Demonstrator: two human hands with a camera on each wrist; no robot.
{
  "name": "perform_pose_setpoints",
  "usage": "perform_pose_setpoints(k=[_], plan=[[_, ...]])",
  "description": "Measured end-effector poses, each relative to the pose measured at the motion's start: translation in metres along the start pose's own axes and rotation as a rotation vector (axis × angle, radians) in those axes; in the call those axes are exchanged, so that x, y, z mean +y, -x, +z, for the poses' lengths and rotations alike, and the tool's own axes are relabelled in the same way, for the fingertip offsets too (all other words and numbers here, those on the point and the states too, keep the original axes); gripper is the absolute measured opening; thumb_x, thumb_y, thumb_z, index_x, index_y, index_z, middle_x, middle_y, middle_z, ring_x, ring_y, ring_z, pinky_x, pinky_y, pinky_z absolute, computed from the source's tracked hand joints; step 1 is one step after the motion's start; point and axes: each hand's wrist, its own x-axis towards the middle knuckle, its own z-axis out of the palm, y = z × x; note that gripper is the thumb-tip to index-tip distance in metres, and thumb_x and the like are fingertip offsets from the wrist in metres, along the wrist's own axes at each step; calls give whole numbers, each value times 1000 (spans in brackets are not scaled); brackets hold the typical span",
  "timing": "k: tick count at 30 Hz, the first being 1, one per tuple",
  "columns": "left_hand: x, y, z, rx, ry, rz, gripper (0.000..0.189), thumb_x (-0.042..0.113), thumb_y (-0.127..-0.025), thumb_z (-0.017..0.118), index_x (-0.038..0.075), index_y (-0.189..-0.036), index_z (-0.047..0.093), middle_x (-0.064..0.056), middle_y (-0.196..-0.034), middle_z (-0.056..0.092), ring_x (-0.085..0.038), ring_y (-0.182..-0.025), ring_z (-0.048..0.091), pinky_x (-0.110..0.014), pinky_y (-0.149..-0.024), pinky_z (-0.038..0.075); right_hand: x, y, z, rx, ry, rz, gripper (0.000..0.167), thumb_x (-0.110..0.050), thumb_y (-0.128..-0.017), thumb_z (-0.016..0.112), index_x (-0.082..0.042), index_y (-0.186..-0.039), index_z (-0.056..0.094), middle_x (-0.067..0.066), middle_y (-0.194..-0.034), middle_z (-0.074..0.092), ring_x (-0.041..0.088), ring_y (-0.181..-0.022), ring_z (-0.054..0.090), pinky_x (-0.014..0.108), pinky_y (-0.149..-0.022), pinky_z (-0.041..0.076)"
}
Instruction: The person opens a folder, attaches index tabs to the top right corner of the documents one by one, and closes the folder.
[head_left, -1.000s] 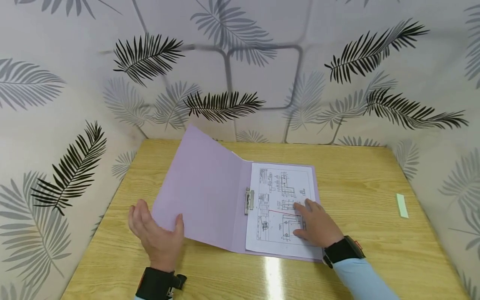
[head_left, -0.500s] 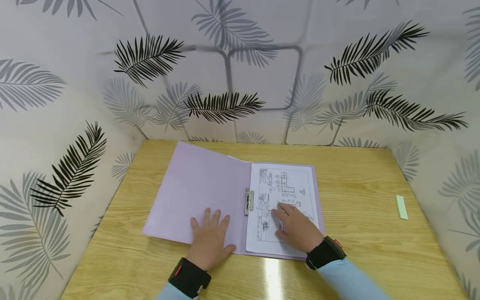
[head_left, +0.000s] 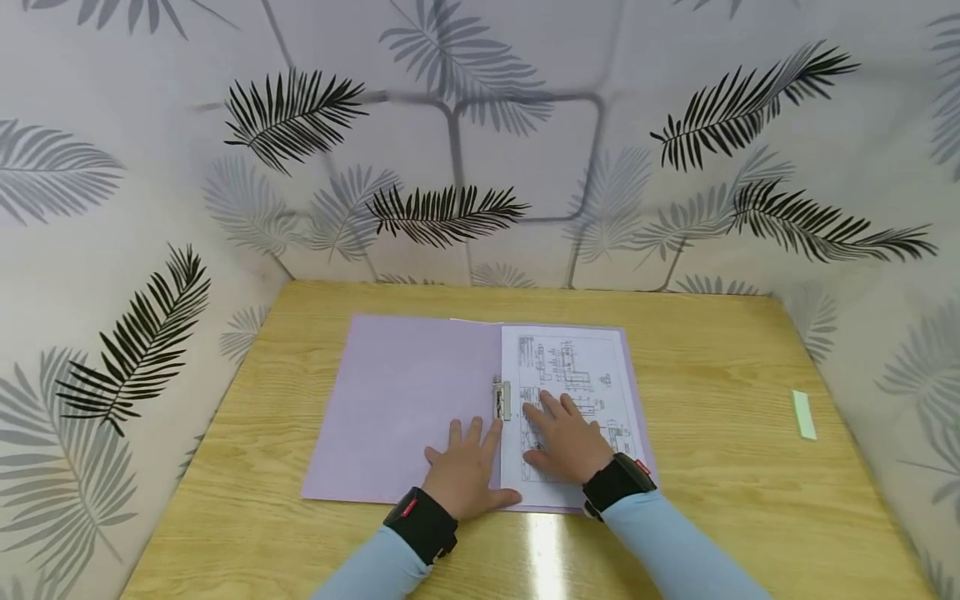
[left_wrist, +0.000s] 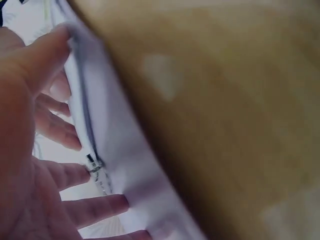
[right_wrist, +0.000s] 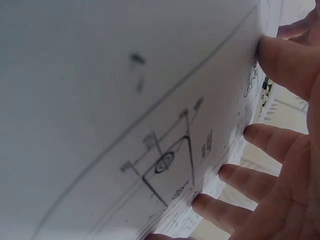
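Observation:
A purple folder (head_left: 405, 392) lies spread flat on the wooden table, its cover to the left. White paper with technical drawings (head_left: 555, 350) sits in its right half, beside a metal clip (head_left: 502, 400) along the spine. My left hand (head_left: 467, 473) rests with spread fingers on the folder near the spine, its thumb reaching over the paper's lower left corner. My right hand (head_left: 567, 442) touches the paper with fingers spread, covering part of the drawing. In the left wrist view the fingertips (left_wrist: 117, 202) lie by the clip; in the right wrist view the fingertips (right_wrist: 227, 171) meet the printed sheet.
A small pale green strip (head_left: 804, 415) lies on the table (head_left: 720, 367) to the right. Fabric printed with leaves (head_left: 487, 150) hangs behind the table and along both sides. Each wrist wears a black band (head_left: 423, 523).
The folder's cover has come down from raised to flat. My left hand has gone from the cover's outer edge rightward to the spine. My right hand has slid left across the paper.

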Motion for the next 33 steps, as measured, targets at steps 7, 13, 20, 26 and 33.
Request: perform_pose_setpoints(k=[7,13,20,26,33], plan=[[5,-3,1,-11,-9,27,119,84,-63,59,19,-155,20,-17,-153,29,-49,-135,28,-74,-76,42,9,5,-1,7,-26,12,71,-48,-82,71,-21,-143,47,14,-151,36,44,-136,31,73,-82,40],[7,1,0,-19,-36,42,121,84,-63,60,16,-155,19,-17,-154,29,-48,-134,29,-70,-75,45,10,6,0,3,-20,30,72,-49,-80,73,-23,-143,48,12,-151,37,43,-136,31,73,-82,39],[8,3,3,-14,-45,33,125,85,-63,58,2,-151,26,-17,-154,28,-46,-136,29,-70,-77,44,10,6,3,-9,-2,30,72,-50,-81,71,-23,-143,47,12,-152,35,43,-136,32,73,-82,39],[7,3,2,-10,-46,33,122,85,-63,57,0,-147,34,-17,-154,29,-45,-136,29,-69,-78,45,10,6,4,-19,-4,41,72,-50,-82,70,-23,-145,45,12,-153,33,43,-137,30,74,-82,39],[5,5,4,-9,-48,39,122,86,-62,56,1,-147,35,-15,-154,28,-44,-136,30,-67,-80,45,16,13,5,5,-99,18,69,-44,-85,69,-17,-145,46,17,-152,32,44,-138,29,64,-98,35]])
